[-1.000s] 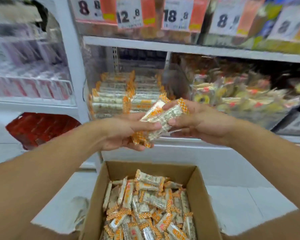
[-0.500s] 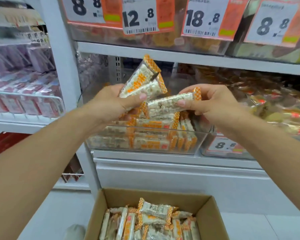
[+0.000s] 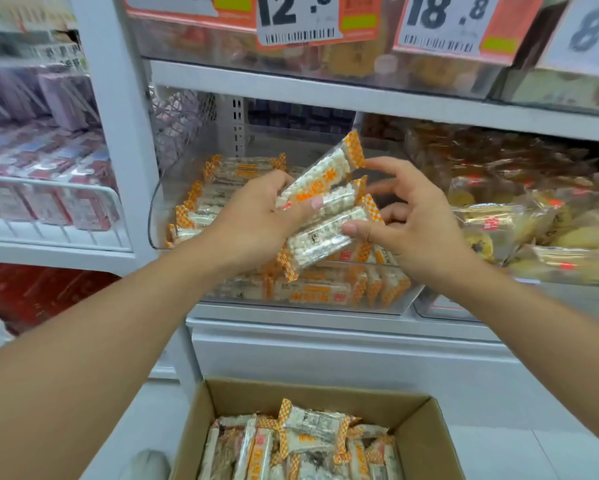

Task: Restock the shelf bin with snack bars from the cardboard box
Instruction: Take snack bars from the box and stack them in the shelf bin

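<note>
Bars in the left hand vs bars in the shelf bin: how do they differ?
The held bars are fanned and tilted, ends pointing up-right; the bin bars lie flat in level rows. The left hand grips the held bars in the air above the shelf bin, with the right hand pinching the lowest; the bin bars rest untouched. Shared: clear wrappers, orange checked ends, white filling.

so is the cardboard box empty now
No, the cardboard box on the floor still holds a pile of orange-and-white snack bars while both hands work up at the shelf bin.
</note>
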A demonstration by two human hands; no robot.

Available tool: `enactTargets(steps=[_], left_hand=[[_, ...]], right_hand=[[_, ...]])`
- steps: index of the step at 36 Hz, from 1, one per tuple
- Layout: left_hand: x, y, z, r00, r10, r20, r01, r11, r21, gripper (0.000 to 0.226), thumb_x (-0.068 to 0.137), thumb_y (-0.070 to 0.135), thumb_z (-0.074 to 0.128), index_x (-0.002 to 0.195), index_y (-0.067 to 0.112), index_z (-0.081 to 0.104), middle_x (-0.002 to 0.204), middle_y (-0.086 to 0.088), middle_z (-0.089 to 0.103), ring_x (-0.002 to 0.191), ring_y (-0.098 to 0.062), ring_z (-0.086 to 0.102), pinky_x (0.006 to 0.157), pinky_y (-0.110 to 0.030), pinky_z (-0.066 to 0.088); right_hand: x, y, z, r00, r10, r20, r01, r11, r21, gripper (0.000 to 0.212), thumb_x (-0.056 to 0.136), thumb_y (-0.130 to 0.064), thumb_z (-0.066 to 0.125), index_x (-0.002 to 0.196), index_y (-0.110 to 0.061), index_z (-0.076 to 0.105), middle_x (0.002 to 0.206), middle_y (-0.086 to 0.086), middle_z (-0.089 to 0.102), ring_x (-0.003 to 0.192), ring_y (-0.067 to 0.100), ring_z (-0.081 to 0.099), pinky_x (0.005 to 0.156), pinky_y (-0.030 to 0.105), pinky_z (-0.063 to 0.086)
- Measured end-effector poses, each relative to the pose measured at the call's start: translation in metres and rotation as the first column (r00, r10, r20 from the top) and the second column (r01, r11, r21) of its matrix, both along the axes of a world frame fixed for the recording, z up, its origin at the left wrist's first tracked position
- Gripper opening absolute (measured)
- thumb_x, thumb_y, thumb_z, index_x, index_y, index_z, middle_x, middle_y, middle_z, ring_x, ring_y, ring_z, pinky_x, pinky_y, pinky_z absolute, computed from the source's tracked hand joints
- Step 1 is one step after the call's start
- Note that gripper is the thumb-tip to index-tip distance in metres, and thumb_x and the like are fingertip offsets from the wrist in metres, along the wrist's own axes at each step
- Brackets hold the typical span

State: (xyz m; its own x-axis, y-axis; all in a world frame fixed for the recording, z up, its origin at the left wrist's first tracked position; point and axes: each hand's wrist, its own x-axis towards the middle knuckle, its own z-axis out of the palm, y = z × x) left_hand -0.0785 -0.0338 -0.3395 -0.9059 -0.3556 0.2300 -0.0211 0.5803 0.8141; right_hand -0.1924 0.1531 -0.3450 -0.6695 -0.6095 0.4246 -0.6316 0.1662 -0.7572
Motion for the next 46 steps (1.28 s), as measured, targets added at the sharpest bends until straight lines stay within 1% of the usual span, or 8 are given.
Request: enactTargets(steps=[8, 15, 19, 23, 26, 37, 41, 46], left_hand=[[-0.006, 0.005, -0.004, 0.999, -0.038, 0.038, 0.035, 0.997, 0.071, 0.03, 0.092, 0.047, 0.065, 0.111, 0.024, 0.064, 0.108, 0.004, 0.07, 0.099, -0.015, 0.065, 0.084, -0.036, 0.052], [-0.009, 0.003, 0.0, 1.0, -0.018, 0.025, 0.013, 0.983, 0.183, 0.015, 0.097, 0.035, 0.064, 0.107, 0.024, 0.064, 0.102, -0.009, 0.07, 0.065, -0.014, 0.052, 0.055, -0.023, 0.041], [-0.015, 0.0, 0.0, 0.998, -0.044, 0.049, 0.029, 0.964, 0.266, 0.019, 0.094, 0.027, 0.069, 0.113, 0.024, 0.065, 0.116, -0.003, 0.071, 0.092, -0.017, 0.063, 0.071, -0.028, 0.052], [-0.016, -0.004, 0.0, 0.992, -0.032, 0.12, -0.019, 0.918, 0.397, 0.061, 0.083, 0.03, 0.081, 0.137, 0.015, 0.056, 0.129, -0.003, 0.067, 0.108, -0.023, 0.065, 0.101, -0.047, 0.05], [-0.021, -0.01, -0.004, 0.992, -0.038, 0.118, -0.031, 0.846, 0.532, 0.037, 0.09, 0.01, 0.071, 0.126, 0.009, 0.063, 0.098, -0.002, 0.073, 0.081, -0.013, 0.068, 0.071, -0.03, 0.056], [-0.017, -0.01, -0.009, 0.992, -0.06, 0.108, 0.035, 0.973, 0.227, 0.026, 0.089, -0.001, 0.066, 0.109, 0.015, 0.074, 0.104, -0.002, 0.077, 0.093, -0.02, 0.07, 0.093, -0.036, 0.052], [-0.012, -0.011, -0.007, 0.98, -0.151, 0.131, 0.108, 0.951, 0.288, 0.036, 0.09, 0.012, 0.072, 0.125, 0.018, 0.068, 0.114, 0.008, 0.075, 0.113, -0.011, 0.067, 0.102, -0.023, 0.046], [-0.013, -0.009, -0.007, 0.972, -0.148, 0.184, 0.102, 0.966, 0.238, 0.039, 0.087, 0.02, 0.076, 0.125, 0.02, 0.068, 0.114, 0.008, 0.074, 0.111, -0.012, 0.067, 0.109, -0.038, 0.046]], right_hand=[[-0.005, 0.01, -0.002, 0.997, -0.076, -0.022, 0.075, 0.997, -0.018, 0.06, 0.059, -0.044, 0.086, 0.113, -0.023, 0.068, 0.09, 0.0, 0.06, 0.071, 0.031, 0.058, 0.07, 0.044, 0.06], [0.001, 0.011, 0.002, 0.981, -0.165, -0.105, 0.151, 0.979, -0.136, 0.046, 0.065, -0.035, 0.091, 0.101, -0.025, 0.064, 0.085, -0.001, 0.061, 0.077, 0.03, 0.06, 0.063, 0.039, 0.056], [0.003, 0.012, 0.002, 0.974, -0.174, -0.144, 0.155, 0.979, -0.135, 0.043, 0.065, -0.037, 0.091, 0.098, -0.023, 0.066, 0.081, 0.001, 0.063, 0.075, 0.028, 0.061, 0.064, 0.044, 0.056], [0.0, 0.015, 0.001, 0.981, -0.183, -0.061, 0.173, 0.974, -0.149, 0.043, 0.06, -0.038, 0.09, 0.093, -0.024, 0.066, 0.08, 0.001, 0.062, 0.069, 0.017, 0.057, 0.065, 0.038, 0.057], [-0.005, 0.02, 0.005, 0.98, -0.193, 0.048, 0.199, 0.959, -0.2, 0.044, 0.057, -0.038, 0.09, 0.09, -0.024, 0.065, 0.08, 0.0, 0.062, 0.07, 0.012, 0.056, 0.067, 0.029, 0.057], [-0.009, 0.031, 0.011, 0.959, -0.06, 0.277, 0.107, 0.982, -0.157, 0.04, 0.057, -0.028, 0.085, 0.089, -0.017, 0.064, 0.082, 0.008, 0.065, 0.07, 0.015, 0.06, 0.059, 0.021, 0.051], [-0.008, 0.033, 0.011, 0.972, -0.016, 0.233, 0.024, 0.999, -0.034, 0.037, 0.072, -0.01, 0.083, 0.102, -0.007, 0.062, 0.112, 0.008, 0.072, 0.085, 0.025, 0.066, 0.08, 0.031, 0.062], [-0.011, 0.028, 0.003, 1.0, 0.004, -0.004, -0.004, 0.99, 0.14, 0.034, 0.08, -0.013, 0.083, 0.089, -0.033, 0.057, 0.109, -0.004, 0.073, 0.096, 0.035, 0.068, 0.086, 0.052, 0.058]])
